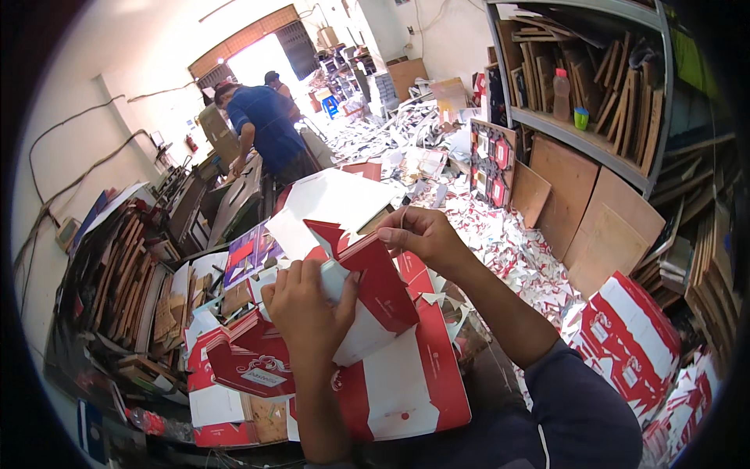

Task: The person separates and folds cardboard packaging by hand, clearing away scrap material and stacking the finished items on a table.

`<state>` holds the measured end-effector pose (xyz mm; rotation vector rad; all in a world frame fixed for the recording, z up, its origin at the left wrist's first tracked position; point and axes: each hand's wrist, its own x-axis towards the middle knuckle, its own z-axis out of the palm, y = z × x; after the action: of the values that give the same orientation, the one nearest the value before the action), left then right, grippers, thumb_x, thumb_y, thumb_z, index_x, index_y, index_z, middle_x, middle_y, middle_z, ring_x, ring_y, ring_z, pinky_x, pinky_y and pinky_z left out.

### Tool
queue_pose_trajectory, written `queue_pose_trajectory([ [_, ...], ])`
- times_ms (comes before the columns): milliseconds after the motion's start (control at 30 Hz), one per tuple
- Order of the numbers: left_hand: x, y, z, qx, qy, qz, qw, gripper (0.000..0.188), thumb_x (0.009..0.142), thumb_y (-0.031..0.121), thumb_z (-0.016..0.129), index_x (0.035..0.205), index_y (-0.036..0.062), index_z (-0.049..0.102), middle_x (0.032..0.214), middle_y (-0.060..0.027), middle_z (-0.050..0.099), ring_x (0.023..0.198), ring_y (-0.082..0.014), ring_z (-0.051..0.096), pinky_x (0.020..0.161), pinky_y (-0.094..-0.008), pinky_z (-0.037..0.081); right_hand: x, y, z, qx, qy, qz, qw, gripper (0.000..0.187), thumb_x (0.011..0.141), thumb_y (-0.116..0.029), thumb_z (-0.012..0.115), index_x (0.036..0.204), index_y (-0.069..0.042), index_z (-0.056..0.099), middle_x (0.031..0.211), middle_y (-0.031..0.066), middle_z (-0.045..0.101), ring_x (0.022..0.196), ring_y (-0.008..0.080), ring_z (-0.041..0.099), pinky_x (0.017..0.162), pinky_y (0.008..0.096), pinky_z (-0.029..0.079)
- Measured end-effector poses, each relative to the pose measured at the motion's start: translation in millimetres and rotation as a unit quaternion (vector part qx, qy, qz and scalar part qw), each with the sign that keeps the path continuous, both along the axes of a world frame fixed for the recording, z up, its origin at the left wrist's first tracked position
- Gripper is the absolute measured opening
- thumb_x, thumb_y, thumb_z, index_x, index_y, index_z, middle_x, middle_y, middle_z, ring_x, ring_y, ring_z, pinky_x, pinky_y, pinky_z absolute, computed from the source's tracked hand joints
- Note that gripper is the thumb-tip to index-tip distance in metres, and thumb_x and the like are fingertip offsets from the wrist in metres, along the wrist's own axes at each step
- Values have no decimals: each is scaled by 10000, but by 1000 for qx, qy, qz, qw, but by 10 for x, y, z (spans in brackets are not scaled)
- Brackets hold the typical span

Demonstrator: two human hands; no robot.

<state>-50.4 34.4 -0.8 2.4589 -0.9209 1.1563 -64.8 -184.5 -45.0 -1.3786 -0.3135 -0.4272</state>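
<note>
1. Centre: folded red-and-white cards (384, 291) stand between left hand (308, 303) and right hand (422, 237), obstructing the direct way across.
2. Right of centre: open air above the paper scraps (512, 258) offers passage, bounded upper right by the shelf (566, 139).
3. Left: stacked wooden boards (125, 277) hem in sideways reach.
4. Upper left: a person in blue (269, 133) blocks the way.
</note>
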Motion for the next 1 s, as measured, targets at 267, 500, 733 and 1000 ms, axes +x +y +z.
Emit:
queue_pose_trajectory([
  [267,6,24,125,33,53,-15,998,519,760,434,758,1041,15,635,895,-125,624,869,-297,609,773,-419,377,-270,471,-351,-167,-87,-39,981,804,1021,-306,518,1535,64,23,1578,278,185,1487,323,191,1199,404,170],
  [500,-5,117,233,71,110,-19,991,509,778,428,741,1065,25,620,964,-146,640,931,-324,617,826,-442,400,-155,453,-475,-111,-37,-7,993,791,999,-328,569,1525,65,127,1512,257,337,1428,324,314,1170,385,251],
  [733,35,146,149,45,108,-30,993,383,805,333,709,1014,21,637,933,-145,659,906,-330,623,796,-454,415,79,300,440,-257,-119,-120,952,576,899,-372,700,1298,22,567,1154,171,680,1099,252,643,952,360,484],
  [1000,-72,176,73,25,45,-69,996,317,787,329,747,871,55,612,792,-81,630,764,-271,611,703,-402,367,512,286,667,-244,127,131,953,236,895,-240,729,919,-5,718,768,19,677,694,40,593,633,230,478],
])
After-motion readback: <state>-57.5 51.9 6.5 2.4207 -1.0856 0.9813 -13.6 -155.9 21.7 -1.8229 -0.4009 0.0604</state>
